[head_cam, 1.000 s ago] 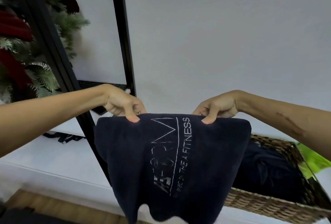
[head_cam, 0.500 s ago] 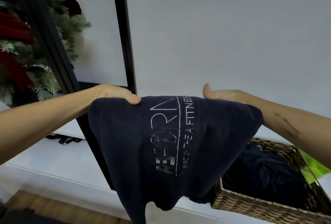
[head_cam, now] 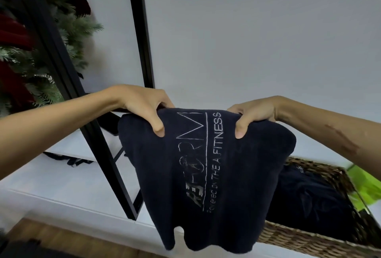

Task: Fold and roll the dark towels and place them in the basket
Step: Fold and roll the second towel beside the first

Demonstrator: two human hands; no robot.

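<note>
The left hand [head_cam: 142,109] and the right hand [head_cam: 253,114] hold a dark navy towel [head_cam: 206,175] up in the air by its top edge. On each hand the fingers are curled behind the fold and the thumb presses on the front, so both pinch the cloth. White letters on the towel read "FITNESS". At 4 o'clock from the towel stands a wicker basket [head_cam: 299,237] with another dark towel [head_cam: 309,202] inside. A black metal frame [head_cam: 144,41] rises at 11 o'clock.
</note>
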